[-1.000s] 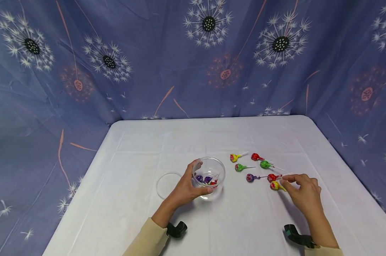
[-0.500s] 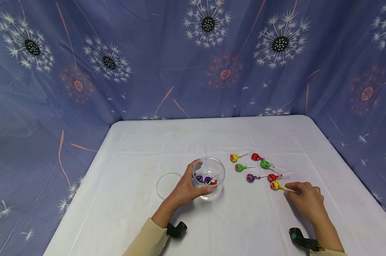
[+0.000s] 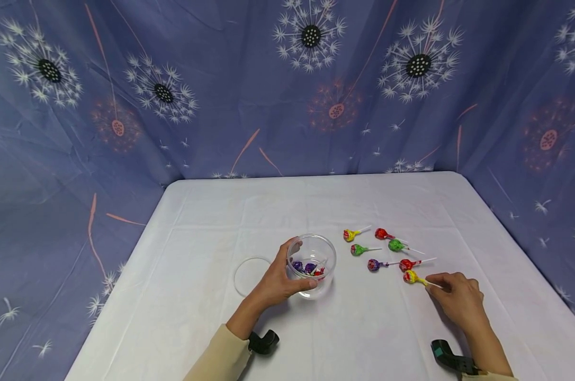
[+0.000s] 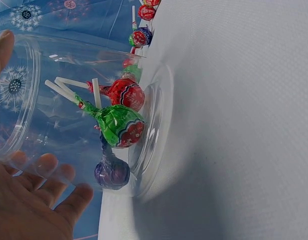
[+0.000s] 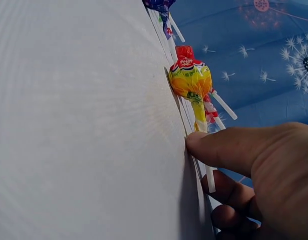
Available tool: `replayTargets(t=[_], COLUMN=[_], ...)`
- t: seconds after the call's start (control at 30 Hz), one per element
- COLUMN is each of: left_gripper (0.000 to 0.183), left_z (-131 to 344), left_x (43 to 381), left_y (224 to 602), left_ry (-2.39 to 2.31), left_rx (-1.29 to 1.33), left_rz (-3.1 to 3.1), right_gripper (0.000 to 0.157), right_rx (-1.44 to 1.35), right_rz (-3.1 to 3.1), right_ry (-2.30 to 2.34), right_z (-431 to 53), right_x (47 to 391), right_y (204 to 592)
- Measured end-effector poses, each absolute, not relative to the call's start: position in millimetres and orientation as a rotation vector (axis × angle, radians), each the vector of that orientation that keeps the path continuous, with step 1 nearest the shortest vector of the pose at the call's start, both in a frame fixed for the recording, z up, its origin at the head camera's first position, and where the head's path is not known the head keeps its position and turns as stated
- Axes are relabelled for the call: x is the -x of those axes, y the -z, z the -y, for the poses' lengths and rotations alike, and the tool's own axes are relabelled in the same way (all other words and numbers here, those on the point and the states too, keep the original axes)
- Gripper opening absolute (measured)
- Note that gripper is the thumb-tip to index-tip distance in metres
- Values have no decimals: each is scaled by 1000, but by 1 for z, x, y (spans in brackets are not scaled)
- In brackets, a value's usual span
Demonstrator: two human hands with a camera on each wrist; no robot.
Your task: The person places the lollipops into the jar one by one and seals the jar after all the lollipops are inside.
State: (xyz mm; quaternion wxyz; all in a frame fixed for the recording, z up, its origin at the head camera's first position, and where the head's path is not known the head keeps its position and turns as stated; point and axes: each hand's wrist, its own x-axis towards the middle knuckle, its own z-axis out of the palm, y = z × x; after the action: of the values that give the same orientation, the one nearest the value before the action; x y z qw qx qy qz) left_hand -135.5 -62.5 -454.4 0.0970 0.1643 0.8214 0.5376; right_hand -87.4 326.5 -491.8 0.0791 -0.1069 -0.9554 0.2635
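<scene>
My left hand (image 3: 280, 278) curls round a clear plastic jar (image 3: 318, 243), thumb on the near side. Several wrapped lollipops lie in the jar, among them a green lollipop (image 4: 120, 125), a red lollipop (image 4: 126, 95) and a purple lollipop (image 4: 112, 172) in the left wrist view. On the right, my right hand (image 3: 460, 299) pinches the white stick of a yellow lollipop (image 3: 410, 277) between thumb and fingers. That lollipop's yellow and red head (image 5: 190, 79) shows fully in the right wrist view and lies low by the cloth.
Loose lollipops lie beyond the right hand: a red one (image 3: 405, 265), a purple one (image 3: 374, 265), green ones (image 3: 357, 250) and another yellow one (image 3: 348, 235). A clear ring-shaped lid (image 3: 235, 278) lies left of the jar on the white-covered table (image 3: 197, 227).
My right hand has moved down and slightly right, from beside the red lollipop to the yellow lollipop's stick. The left hand and jar have stayed in place.
</scene>
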Motion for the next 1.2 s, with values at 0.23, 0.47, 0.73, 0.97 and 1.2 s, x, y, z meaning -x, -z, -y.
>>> replayTargets(t=[0.23,0.47,0.73,0.97,1.2], left_gripper=[95,95,94,94,95], left_z=[63,63,63,64,63], left_x=[135,135,135,135,135], left_y=[455,456,454,454,453], left_ry=[-1585,-1596,-1590,-1602,-1580], left_rx=[-477,-487,-474,-479,-480], left_rz=[-2429,-2426,-2437,-2427,-2439], right_gripper=[18,22,17,14,13], right_rx=[340,331,280,194,145], right_rz=[2855,2822,2701,2599,2548], right_ry=[-785,-856,-829,-865,-931], right_z=[-326,-327,-325,-319,-301], right_x=[88,85,84,85,87], right_y=[493,490,481,468,451])
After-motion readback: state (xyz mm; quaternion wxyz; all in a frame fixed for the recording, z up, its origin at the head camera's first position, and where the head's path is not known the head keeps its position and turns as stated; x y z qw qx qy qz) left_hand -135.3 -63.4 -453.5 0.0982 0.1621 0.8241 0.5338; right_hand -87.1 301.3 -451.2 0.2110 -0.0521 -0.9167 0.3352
